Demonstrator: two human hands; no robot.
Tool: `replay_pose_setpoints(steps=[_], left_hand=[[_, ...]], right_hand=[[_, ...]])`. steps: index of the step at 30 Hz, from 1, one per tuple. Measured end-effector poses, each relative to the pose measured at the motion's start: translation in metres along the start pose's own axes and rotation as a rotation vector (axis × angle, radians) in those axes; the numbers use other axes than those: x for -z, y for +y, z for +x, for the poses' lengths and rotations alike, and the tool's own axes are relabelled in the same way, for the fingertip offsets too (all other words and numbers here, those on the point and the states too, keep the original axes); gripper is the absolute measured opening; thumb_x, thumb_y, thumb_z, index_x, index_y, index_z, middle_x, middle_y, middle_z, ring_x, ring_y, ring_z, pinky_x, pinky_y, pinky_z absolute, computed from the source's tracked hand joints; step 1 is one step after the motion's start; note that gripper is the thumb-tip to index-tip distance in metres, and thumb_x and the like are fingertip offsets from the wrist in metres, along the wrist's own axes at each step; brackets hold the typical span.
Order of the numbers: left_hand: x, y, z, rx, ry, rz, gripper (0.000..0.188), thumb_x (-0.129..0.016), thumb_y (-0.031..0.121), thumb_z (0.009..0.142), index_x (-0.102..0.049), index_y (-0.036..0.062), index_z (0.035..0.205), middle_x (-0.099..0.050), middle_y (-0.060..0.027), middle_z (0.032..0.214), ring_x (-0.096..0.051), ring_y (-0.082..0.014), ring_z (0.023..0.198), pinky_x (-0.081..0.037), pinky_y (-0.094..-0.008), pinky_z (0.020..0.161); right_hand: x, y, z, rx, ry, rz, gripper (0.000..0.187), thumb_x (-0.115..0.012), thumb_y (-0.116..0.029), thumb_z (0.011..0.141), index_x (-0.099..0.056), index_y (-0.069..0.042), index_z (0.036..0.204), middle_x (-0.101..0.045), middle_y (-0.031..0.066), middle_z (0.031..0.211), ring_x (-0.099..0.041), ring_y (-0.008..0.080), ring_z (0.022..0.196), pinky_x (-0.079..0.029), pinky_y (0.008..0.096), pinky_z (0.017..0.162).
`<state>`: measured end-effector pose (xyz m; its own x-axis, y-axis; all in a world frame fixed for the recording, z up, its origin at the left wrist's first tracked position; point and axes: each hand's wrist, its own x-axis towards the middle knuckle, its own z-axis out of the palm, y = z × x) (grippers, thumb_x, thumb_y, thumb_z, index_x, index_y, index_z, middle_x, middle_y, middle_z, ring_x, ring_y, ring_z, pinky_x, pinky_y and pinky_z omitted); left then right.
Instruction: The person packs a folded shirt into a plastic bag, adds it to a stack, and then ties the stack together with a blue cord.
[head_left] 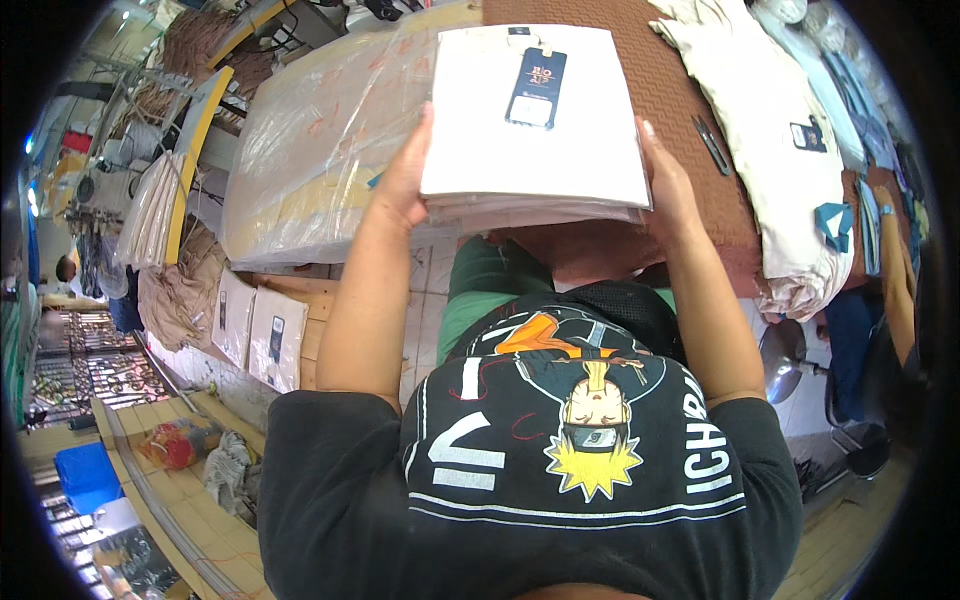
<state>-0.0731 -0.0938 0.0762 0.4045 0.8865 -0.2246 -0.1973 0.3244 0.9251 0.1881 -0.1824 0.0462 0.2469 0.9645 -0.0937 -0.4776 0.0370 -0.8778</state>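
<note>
Between my two hands stands a thick stack of folded white garments (480, 120), its lower layers showing clear plastic edges. A dark blue hang tag (536, 85) lies on the top garment. My left hand (405, 175) presses against the stack's left side and my right hand (668, 185) against its right side, thumbs up along the edges. Most of the fingers are hidden behind or under the stack. It is at the near edge of the table, over a brown textured cloth (690, 60).
A plastic-covered bundle (310, 150) fills the table's left. To the right lie small thread snips (711, 145) and cream garments (770, 170) with a tag. Packed garments (272, 340) rest on a wooden surface lower left. Another person's arm (898, 280) shows at the far right.
</note>
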Motion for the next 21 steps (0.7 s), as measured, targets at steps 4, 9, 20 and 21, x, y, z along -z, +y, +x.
replay_pose_setpoints(steps=[4, 9, 20, 21], left_hand=[[0.002, -0.005, -0.003, -0.002, -0.032, -0.052, 0.053, -0.039, 0.040, 0.094, -0.045, -0.0032, 0.124, -0.053, -0.0147, 0.119, -0.053, -0.0191, 0.106, -0.044, -0.0301, 0.087], [0.004, 0.002, -0.010, 0.022, -0.031, 0.022, 0.057, -0.038, 0.044, 0.093, -0.043, -0.0039, 0.125, -0.053, -0.0156, 0.119, -0.052, -0.0203, 0.107, -0.043, -0.0305, 0.089], [-0.001, 0.006, 0.052, -0.006, -0.033, -0.119, 0.064, -0.033, 0.050, 0.093, -0.043, -0.0046, 0.125, -0.053, -0.0172, 0.118, -0.054, -0.0224, 0.105, -0.044, -0.0298, 0.089], [0.002, 0.000, 0.055, -0.043, -0.046, -0.131, 0.062, -0.033, 0.049, 0.093, -0.044, -0.0044, 0.124, -0.053, -0.0169, 0.117, -0.054, -0.0224, 0.104, -0.044, -0.0297, 0.088]], right_hand=[[-0.010, 0.002, -0.007, -0.068, 0.052, -0.075, 0.056, -0.044, -0.030, 0.093, -0.031, 0.006, 0.134, -0.035, 0.0156, 0.139, -0.032, 0.0222, 0.128, -0.023, 0.0300, 0.105], [-0.017, -0.012, -0.009, -0.032, -0.040, -0.135, 0.059, -0.042, -0.035, 0.093, -0.030, 0.003, 0.135, -0.032, 0.0162, 0.140, -0.031, 0.0230, 0.129, -0.021, 0.0314, 0.106], [-0.030, -0.031, 0.072, -0.117, 0.059, -0.161, 0.056, -0.045, -0.042, 0.089, -0.047, 0.003, 0.123, -0.054, 0.0170, 0.118, -0.053, 0.0267, 0.106, -0.042, 0.0341, 0.090], [-0.042, -0.032, 0.067, -0.135, 0.105, -0.169, 0.054, -0.046, -0.041, 0.089, -0.049, 0.003, 0.120, -0.056, 0.0167, 0.115, -0.056, 0.0262, 0.102, -0.044, 0.0342, 0.087]])
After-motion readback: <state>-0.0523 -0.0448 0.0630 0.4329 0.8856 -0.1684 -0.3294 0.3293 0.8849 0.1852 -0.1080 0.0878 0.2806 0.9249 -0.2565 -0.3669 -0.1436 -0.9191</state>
